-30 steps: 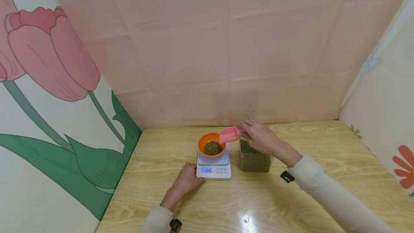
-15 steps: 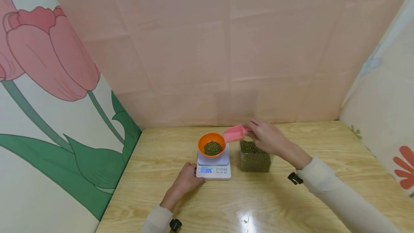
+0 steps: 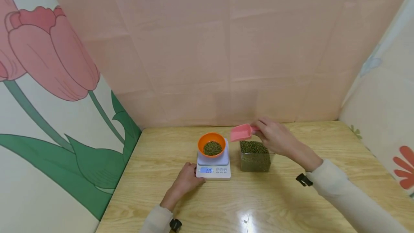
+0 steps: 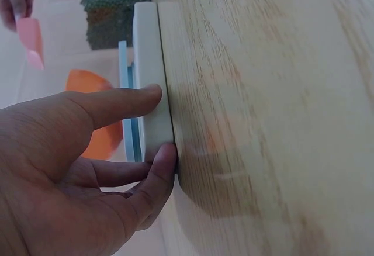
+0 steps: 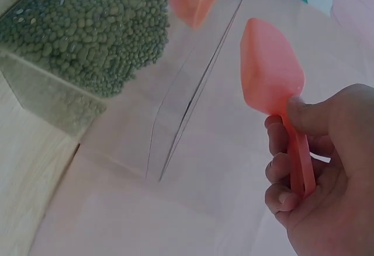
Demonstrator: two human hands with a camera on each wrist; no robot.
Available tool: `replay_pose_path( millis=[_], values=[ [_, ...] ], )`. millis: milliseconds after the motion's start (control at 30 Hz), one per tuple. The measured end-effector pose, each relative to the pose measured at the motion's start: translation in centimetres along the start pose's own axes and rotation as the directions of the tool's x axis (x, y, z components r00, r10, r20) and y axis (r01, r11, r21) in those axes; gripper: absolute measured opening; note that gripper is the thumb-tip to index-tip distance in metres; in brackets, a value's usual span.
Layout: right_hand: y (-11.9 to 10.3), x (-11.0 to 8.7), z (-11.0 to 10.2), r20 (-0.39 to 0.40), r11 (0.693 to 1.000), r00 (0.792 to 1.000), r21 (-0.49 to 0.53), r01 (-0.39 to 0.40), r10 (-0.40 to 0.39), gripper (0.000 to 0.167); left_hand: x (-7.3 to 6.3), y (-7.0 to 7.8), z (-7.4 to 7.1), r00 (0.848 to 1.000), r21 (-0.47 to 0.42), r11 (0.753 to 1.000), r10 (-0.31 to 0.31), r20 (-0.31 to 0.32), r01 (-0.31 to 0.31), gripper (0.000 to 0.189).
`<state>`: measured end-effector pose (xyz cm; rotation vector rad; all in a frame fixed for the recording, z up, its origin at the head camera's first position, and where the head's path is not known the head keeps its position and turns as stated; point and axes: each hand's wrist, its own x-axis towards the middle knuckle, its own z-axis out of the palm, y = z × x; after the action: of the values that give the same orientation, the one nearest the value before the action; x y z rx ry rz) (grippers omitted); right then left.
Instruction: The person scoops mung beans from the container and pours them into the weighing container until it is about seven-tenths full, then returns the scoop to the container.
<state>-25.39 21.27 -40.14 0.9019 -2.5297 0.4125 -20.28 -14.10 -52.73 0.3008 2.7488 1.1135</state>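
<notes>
My right hand [image 3: 275,136] grips the handle of a pink scoop [image 3: 240,133], its fingers curled round it in the right wrist view. The scoop [image 5: 270,63] looks empty and is held above the back of a clear box [image 3: 255,165] filled with green mung beans [image 5: 87,31]. To the left stands a white digital kitchen scale [image 3: 223,174] reading 226. On its platform sits an orange bowl [image 3: 203,140] with mung beans [image 3: 212,148] at the bottom. My left hand [image 3: 185,179] holds the scale's front left corner, thumb and fingers [image 4: 140,99] against its sides.
Everything stands on a light wood-grain table [image 3: 152,154]. A pinkish sheet [image 3: 194,64] hangs along the back edge. Walls with painted flowers [image 3: 45,53] rise on the left and right.
My right hand has moved right with the scoop, from the orange bowl's rim to above the clear box. The left hand stays at the scale, and the reading stays at 226.
</notes>
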Motion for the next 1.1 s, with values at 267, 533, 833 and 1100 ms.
replay_pose_path(
  millis=[267,533,833,1100],
  values=[
    [0.4,-0.6,-0.7,-0.023,1.000,1.000,-0.015,0.013,-0.013,0.016,0.0,-0.1,0.0,1.000,0.002,1.000,0.008,-0.001,-0.008,0.045],
    [0.7,-1.4,-1.4,-0.018,1.000,1.000,-0.029,0.006,-0.006,0.014,0.0,-0.1,0.1,1.000,0.009,1.000,0.002,-0.003,-0.002,0.044],
    [1.5,-2.7,-1.8,-0.062,0.996,0.996,-0.070,0.052,-0.057,0.015,-0.1,-0.3,0.1,1.000,0.012,1.000,0.002,-0.008,-0.002,0.043],
    [2.1,-3.6,-2.2,-0.069,0.995,0.996,-0.088,0.049,-0.055,0.016,0.0,-0.4,0.2,1.000,0.014,1.000,0.021,-0.009,-0.021,0.042]
  ],
)
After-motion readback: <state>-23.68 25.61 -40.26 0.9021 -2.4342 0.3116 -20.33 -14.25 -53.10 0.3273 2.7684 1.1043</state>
